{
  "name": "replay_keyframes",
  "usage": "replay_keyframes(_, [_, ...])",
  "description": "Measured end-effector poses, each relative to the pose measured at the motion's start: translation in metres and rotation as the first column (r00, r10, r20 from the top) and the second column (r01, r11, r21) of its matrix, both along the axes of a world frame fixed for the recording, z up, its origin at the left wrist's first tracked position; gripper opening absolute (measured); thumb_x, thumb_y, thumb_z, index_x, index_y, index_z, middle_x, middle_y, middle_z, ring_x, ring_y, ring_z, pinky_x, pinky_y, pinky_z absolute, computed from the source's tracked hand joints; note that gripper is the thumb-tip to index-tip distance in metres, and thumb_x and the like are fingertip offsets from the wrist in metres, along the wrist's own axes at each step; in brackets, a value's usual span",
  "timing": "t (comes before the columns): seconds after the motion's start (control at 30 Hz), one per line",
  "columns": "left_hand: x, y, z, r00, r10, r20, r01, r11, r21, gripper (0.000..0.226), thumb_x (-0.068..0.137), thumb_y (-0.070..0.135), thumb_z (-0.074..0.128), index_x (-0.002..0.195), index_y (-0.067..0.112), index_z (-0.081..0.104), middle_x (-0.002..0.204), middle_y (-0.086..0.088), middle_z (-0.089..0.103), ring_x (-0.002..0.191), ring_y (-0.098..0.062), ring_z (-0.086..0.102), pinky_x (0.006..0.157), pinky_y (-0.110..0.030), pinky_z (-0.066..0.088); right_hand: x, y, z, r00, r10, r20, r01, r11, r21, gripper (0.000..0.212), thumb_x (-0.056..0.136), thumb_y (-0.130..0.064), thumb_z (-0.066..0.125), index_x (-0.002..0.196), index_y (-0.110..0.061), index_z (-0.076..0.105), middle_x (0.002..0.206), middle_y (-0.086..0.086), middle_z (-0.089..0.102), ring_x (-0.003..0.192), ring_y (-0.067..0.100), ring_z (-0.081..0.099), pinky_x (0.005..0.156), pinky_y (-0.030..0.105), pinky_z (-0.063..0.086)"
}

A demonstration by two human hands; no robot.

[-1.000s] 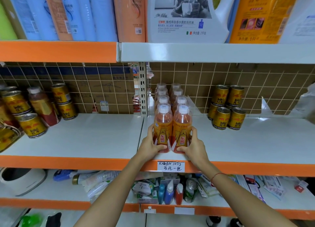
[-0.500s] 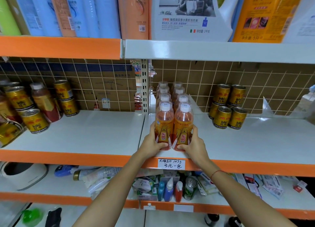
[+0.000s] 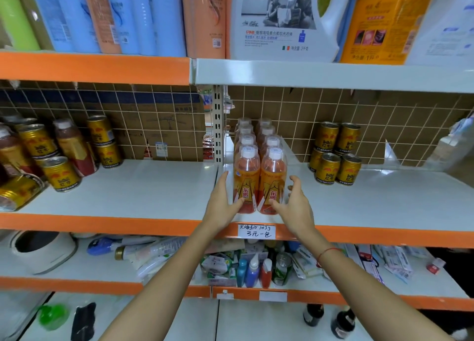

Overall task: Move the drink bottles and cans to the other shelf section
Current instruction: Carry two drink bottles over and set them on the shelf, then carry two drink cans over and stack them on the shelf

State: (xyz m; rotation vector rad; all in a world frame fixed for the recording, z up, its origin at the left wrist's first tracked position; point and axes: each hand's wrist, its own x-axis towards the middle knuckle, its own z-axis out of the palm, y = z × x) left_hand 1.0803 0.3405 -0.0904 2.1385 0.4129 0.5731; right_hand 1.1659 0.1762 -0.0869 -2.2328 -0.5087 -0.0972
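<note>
Bottle pack (image 3: pixel 259 171): a shrink-wrapped block of orange drink bottles with white caps, two across and four deep, upright at the front left corner of the right shelf section (image 3: pixel 384 199), just right of the perforated upright post (image 3: pixel 218 125).
Left hand (image 3: pixel 225 202): at the pack's 9 o'clock side, fingers straight along the wrap, thumb lying across the lower front of the left front bottle; it touches the pack with no curled grip.
Right hand (image 3: pixel 295 207): at the pack's 3 o'clock side, fingers spread and slightly bent, thumb touching the lower front of the right front bottle; whether the other fingers touch the wrap I cannot tell.
Gold cans, right (image 3: pixel 336 153): a stacked cluster toward 2 o'clock of the pack, well apart from it, near the back grid.
Left shelf section (image 3: pixel 128 187): white board with an orange front edge, toward 9 o'clock of the pack.
Gold cans, left (image 3: pixel 60 172): several at the far 9 o'clock end, some stacked, one lying on its side at the edge of view.
Dark red bottle (image 3: pixel 73 148): upright among the left cans.
Price tag (image 3: pixel 256 231): handwritten white label on the orange edge, at 6 o'clock just under the pack.
Upper shelf (image 3: pixel 333 75): at 12 o'clock, carrying tall blue and peach bottles and a white detergent jug (image 3: pixel 279 20).
Lower shelf (image 3: pixel 77 266): at 6 o'clock, carrying mixed small bottles and packets.
</note>
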Motion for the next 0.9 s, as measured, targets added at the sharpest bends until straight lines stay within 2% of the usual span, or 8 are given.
replay_keyframes(0.13, [-0.024,-0.002,0.009,0.997,0.074,-0.011,-0.072,0.991,0.116,0.064,0.090,0.024,0.062,0.145,0.011,0.031,0.153,-0.009,0.030,0.142,-0.022,0.026,0.113,-0.030,0.023,-0.019,-0.002,0.007,0.994,0.035,0.100,-0.032,0.999,-0.032,0.059,0.084,-0.037,0.067,0.129,-0.021,0.032,0.120,0.006,0.059,0.106,0.026,0.058,0.076,0.037,0.049])
replay_keyframes(0.3, [-0.066,0.000,0.021,0.980,0.199,0.001,-0.196,0.966,0.166,0.059,0.093,0.023,0.058,0.145,0.010,0.033,0.151,-0.009,0.033,0.141,-0.021,0.027,0.115,-0.032,0.023,-0.043,0.004,0.023,0.971,0.149,0.189,-0.129,0.985,-0.113,0.043,0.088,-0.037,0.061,0.121,-0.019,0.040,0.113,0.003,0.058,0.098,0.023,0.057,0.073,0.037,0.049])
replay_keyframes(0.43, [-0.111,0.006,0.026,0.952,0.307,0.017,-0.304,0.931,0.200,0.056,0.094,0.022,0.056,0.143,0.007,0.034,0.148,-0.010,0.038,0.137,-0.023,0.033,0.111,-0.031,0.024,-0.069,0.021,0.031,0.945,0.256,0.204,-0.232,0.963,-0.136,0.040,0.091,-0.034,0.058,0.125,-0.015,0.046,0.119,0.003,0.055,0.106,0.022,0.053,0.075,0.033,0.043])
replay_keyframes(0.6, [-0.178,0.023,0.023,0.878,0.479,-0.019,-0.456,0.847,0.271,0.057,0.095,0.025,0.054,0.145,0.007,0.032,0.149,-0.010,0.038,0.138,-0.025,0.033,0.111,-0.036,0.028,-0.112,0.056,0.029,0.895,0.398,0.203,-0.380,0.917,-0.122,0.048,0.092,-0.032,0.056,0.135,-0.014,0.046,0.135,0.005,0.052,0.122,0.023,0.049,0.093,0.035,0.042])
replay_keyframes(0.7, [-0.220,0.042,0.021,0.833,0.552,-0.036,-0.515,0.798,0.312,0.057,0.096,0.028,0.051,0.145,0.008,0.031,0.148,-0.009,0.038,0.137,-0.025,0.033,0.110,-0.041,0.031,-0.139,0.085,0.029,0.855,0.476,0.206,-0.456,0.879,-0.138,0.048,0.093,-0.031,0.054,0.137,-0.013,0.045,0.140,0.003,0.048,0.129,0.021,0.042,0.097,0.034,0.039])
replay_keyframes(0.77, [-0.246,0.058,0.021,0.803,0.595,-0.027,-0.555,0.764,0.328,0.054,0.095,0.028,0.053,0.142,0.007,0.037,0.142,-0.010,0.045,0.133,-0.027,0.038,0.105,-0.044,0.035,-0.155,0.106,0.031,0.829,0.519,0.208,-0.498,0.854,-0.150,0.048,0.094,-0.032,0.053,0.137,-0.014,0.044,0.142,0.002,0.047,0.131,0.021,0.040,0.097,0.035,0.039])
replay_keyframes(0.83, [-0.270,0.077,0.023,0.785,0.620,-0.003,-0.585,0.742,0.328,0.045,0.092,0.027,0.055,0.132,0.009,0.046,0.127,-0.010,0.054,0.121,-0.029,0.046,0.096,-0.043,0.042,-0.169,0.129,0.032,0.799,0.563,0.209,-0.541,0.826,-0.156,0.049,0.094,-0.032,0.052,0.138,-0.014,0.043,0.143,0.002,0.046,0.132,0.021,0.039,0.099,0.035,0.038])
replay_keyframes(0.9, [-0.292,0.098,0.026,0.770,0.638,0.014,-0.606,0.724,0.329,0.038,0.090,0.029,0.055,0.125,0.015,0.049,0.116,-0.004,0.057,0.111,-0.025,0.051,0.089,-0.042,0.045,-0.183,0.156,0.034,0.777,0.591,0.218,-0.571,0.807,-0.151,0.050,0.094,-0.033,0.053,0.139,-0.014,0.043,0.144,0.002,0.045,0.133,0.021,0.039,0.101,0.035,0.037])
